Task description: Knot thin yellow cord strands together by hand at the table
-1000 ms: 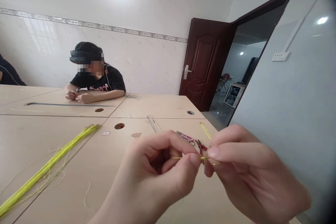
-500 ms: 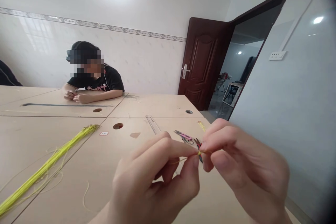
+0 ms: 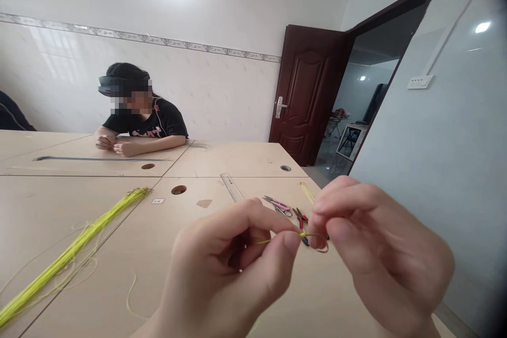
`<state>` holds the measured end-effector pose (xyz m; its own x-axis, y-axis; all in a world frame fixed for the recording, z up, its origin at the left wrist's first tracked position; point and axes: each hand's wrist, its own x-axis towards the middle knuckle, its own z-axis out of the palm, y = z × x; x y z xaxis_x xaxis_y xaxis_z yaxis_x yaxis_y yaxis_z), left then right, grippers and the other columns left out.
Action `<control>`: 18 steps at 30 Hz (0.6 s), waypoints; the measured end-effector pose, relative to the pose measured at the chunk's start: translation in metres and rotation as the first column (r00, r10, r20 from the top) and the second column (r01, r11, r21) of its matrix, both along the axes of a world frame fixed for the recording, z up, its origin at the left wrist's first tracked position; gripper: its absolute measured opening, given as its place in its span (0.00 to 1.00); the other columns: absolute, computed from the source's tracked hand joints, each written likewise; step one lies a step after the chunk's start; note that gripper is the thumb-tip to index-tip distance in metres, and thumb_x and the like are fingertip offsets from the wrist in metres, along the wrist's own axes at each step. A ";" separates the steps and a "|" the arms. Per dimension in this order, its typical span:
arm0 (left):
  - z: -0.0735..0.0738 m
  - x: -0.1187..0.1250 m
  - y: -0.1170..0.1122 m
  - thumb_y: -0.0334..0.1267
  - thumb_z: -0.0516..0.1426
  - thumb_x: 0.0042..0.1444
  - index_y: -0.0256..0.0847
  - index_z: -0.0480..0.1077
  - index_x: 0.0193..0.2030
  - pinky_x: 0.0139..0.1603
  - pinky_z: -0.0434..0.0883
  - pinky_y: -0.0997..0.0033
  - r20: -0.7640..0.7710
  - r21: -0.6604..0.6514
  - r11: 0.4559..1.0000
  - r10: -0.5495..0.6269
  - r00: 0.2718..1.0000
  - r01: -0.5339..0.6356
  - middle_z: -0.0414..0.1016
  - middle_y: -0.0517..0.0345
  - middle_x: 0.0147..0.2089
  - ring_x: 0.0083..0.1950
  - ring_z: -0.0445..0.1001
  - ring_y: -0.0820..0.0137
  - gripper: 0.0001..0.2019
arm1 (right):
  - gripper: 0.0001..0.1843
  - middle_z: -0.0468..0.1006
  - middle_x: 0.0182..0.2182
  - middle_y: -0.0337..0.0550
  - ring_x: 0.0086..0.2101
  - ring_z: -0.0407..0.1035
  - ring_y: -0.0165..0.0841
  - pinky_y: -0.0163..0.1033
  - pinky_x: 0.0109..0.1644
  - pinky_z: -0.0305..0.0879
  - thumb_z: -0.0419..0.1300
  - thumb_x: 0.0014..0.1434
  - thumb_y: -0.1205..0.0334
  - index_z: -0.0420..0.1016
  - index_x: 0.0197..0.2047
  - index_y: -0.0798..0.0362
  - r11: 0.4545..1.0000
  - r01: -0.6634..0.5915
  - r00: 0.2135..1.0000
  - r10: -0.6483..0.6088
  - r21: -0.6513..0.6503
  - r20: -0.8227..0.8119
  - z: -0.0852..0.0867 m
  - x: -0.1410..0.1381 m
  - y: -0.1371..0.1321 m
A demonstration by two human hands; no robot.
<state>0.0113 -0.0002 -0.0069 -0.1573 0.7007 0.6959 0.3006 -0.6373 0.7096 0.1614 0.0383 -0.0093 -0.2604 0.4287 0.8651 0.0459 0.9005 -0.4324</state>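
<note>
My left hand (image 3: 241, 259) is closed, pinching a small yellow knotted cord (image 3: 302, 234) between thumb and index fingertip. A thin, bronze-coloured fish hook (image 3: 325, 245) curves out from the knot to the right. My right hand (image 3: 368, 237) is right beside the hook, its fingers curled and the thumb drawn in against the index finger. Whatever it may grip is too small or hidden to make out. Behind the fingers lie red-and-black pliers (image 3: 300, 217), partly covered, and pink-handled scissors (image 3: 278, 204).
A long bundle of yellow cords (image 3: 79, 248) runs across the table's left side, with a loose cord (image 3: 130, 296) nearby. A clear ruler (image 3: 231, 187), a small label (image 3: 158, 201) and a few yellow strands (image 3: 306, 190) lie farther back. Across the table sits a person (image 3: 158, 121).
My right hand has moved slightly right, its thumb now closer to the fingers. More of the curved hook shows between my hands. My left hand keeps its pinch.
</note>
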 end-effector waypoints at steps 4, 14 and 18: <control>0.003 0.000 -0.003 0.33 0.59 0.47 0.45 0.71 0.20 0.17 0.56 0.85 0.043 -0.066 0.998 0.023 0.999 -0.020 0.60 0.69 0.16 0.17 0.56 0.80 0.08 | 0.15 0.71 0.32 0.39 0.31 0.67 0.28 0.35 0.28 0.64 0.58 0.51 0.79 0.70 0.41 0.54 0.976 0.026 0.996 -0.044 0.217 0.077 0.002 0.001 0.002; -0.001 0.001 -0.001 0.27 0.57 0.47 0.46 0.71 0.22 0.15 0.49 0.83 0.064 -0.012 0.999 -0.031 0.997 0.032 0.56 0.70 0.15 0.17 0.52 0.81 0.09 | 0.10 0.71 0.33 0.37 0.31 0.66 0.23 0.30 0.27 0.65 0.60 0.50 0.77 0.71 0.37 0.57 0.899 0.120 0.966 -0.204 0.421 0.161 0.008 0.006 -0.001; 0.001 -0.003 -0.001 0.30 0.59 0.47 0.46 0.72 0.22 0.15 0.52 0.85 0.024 -0.054 0.996 -0.063 0.998 0.064 0.56 0.70 0.15 0.17 0.53 0.82 0.07 | 0.10 0.71 0.30 0.39 0.30 0.67 0.26 0.32 0.25 0.66 0.59 0.49 0.78 0.71 0.35 0.57 0.929 0.110 0.986 -0.148 0.354 0.082 0.004 0.003 -0.001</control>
<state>0.0085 -0.0010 -0.0058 -0.1258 0.7470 0.6528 0.2447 -0.6143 0.7501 0.1640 0.0376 -0.0048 -0.3210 0.1427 0.9363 0.1995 0.9766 -0.0804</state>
